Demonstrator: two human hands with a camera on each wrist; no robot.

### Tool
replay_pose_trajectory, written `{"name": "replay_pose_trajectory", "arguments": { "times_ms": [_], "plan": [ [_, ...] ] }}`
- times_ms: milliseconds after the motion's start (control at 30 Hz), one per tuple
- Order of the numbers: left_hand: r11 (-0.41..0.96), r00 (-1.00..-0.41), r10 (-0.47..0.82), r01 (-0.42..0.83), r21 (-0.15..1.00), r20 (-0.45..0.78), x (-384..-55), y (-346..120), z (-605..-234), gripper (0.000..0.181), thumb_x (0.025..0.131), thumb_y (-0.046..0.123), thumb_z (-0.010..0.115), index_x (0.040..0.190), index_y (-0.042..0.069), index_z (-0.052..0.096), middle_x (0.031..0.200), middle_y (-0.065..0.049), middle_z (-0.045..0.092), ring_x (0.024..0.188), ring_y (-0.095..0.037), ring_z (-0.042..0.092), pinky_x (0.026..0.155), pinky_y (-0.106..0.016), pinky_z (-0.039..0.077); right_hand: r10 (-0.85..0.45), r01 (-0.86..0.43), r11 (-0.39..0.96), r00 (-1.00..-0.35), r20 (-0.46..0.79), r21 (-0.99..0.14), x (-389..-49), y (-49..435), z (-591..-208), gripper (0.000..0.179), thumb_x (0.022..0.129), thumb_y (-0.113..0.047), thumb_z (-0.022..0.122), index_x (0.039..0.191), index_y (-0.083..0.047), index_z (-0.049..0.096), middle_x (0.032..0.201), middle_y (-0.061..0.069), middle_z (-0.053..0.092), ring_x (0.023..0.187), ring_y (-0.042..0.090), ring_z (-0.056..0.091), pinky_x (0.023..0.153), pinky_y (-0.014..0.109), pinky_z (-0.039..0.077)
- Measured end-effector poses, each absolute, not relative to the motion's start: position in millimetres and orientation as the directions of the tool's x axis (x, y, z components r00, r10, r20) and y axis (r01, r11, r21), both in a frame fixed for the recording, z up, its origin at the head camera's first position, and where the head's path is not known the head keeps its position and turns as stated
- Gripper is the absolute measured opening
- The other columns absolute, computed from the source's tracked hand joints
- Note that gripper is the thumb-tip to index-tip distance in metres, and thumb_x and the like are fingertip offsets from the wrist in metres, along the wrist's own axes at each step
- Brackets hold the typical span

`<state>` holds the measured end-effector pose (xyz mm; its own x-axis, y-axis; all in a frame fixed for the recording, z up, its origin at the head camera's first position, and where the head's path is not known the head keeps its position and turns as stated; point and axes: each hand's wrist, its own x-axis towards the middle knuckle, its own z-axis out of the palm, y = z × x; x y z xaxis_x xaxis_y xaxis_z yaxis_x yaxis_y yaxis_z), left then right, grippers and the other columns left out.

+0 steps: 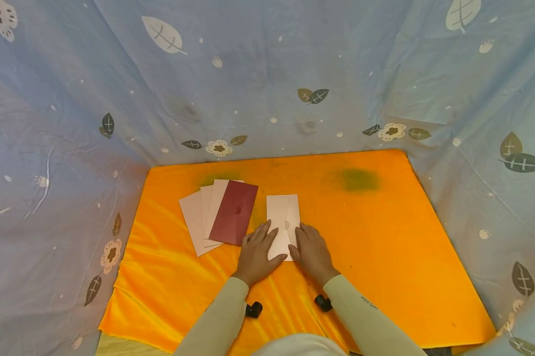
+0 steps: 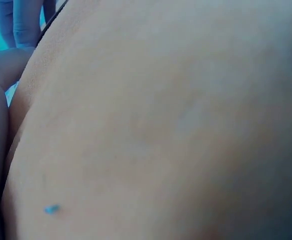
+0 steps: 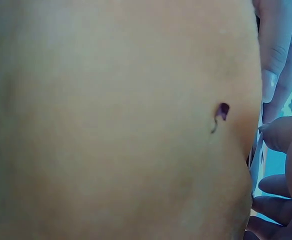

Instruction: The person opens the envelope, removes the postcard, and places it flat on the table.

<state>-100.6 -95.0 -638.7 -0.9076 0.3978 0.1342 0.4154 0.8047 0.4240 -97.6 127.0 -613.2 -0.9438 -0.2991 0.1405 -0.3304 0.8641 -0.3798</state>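
A pale pink envelope (image 1: pixel 281 210) with a small round seal lies upright before me, flap side up. My left hand (image 1: pixel 257 253) rests over its lower left edge, fingers fairly straight and thumb across the bottom part. At the lower right edge, my right hand (image 1: pixel 313 253) touches the envelope with fingertips and thumb. A dark red envelope (image 1: pixel 234 212) lies just left of my left hand, overlapping several fanned pale pink envelopes (image 1: pixel 191 212). Both wrist views are mostly filled by blurred skin, with fingers (image 2: pixel 25 22) and fingers (image 3: pixel 276 55) at the edges.
An orange cloth (image 1: pixel 374 237) covers the table. Blue curtains (image 1: pixel 267 74) with leaf and flower patterns stand around its back and sides. A black wrist camera (image 1: pixel 253 310) shows by the left sleeve, and another camera (image 1: pixel 322 303) by the right.
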Motion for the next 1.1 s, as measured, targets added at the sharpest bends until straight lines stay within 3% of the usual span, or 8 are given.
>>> {"name": "replay_pose_trajectory", "arguments": {
  "times_ms": [567, 1100],
  "plan": [
    [0.807, -0.909, 0.392, 0.413, 0.423, 0.140, -102.3, -94.4, -643.3, 0.082, 0.099, 0.067, 0.066, 0.165, 0.021, 0.050, 0.178, -0.003, 0.027, 0.160, -0.025, 0.029, 0.117, -0.057, 0.030, -0.290, -0.309, 0.866, -0.951, 0.108, -0.392, -99.3, 126.4, -610.6, 0.051, 0.103, -0.023, 0.072, 0.142, 0.008, 0.063, 0.152, 0.027, 0.058, 0.143, 0.046, 0.050, 0.121, 0.056, 0.035],
    [0.821, -0.919, 0.385, 0.384, 0.422, 0.087, -103.2, -93.4, -641.4, 0.083, 0.099, 0.069, 0.063, 0.167, 0.024, 0.048, 0.179, 0.001, 0.024, 0.161, -0.023, 0.026, 0.120, -0.054, 0.027, -0.236, -0.252, 0.830, -0.967, 0.096, -0.498, -98.5, 126.0, -607.0, 0.050, 0.103, -0.016, 0.067, 0.145, 0.009, 0.060, 0.149, 0.028, 0.060, 0.142, 0.048, 0.051, 0.119, 0.059, 0.036]
  ]
}}
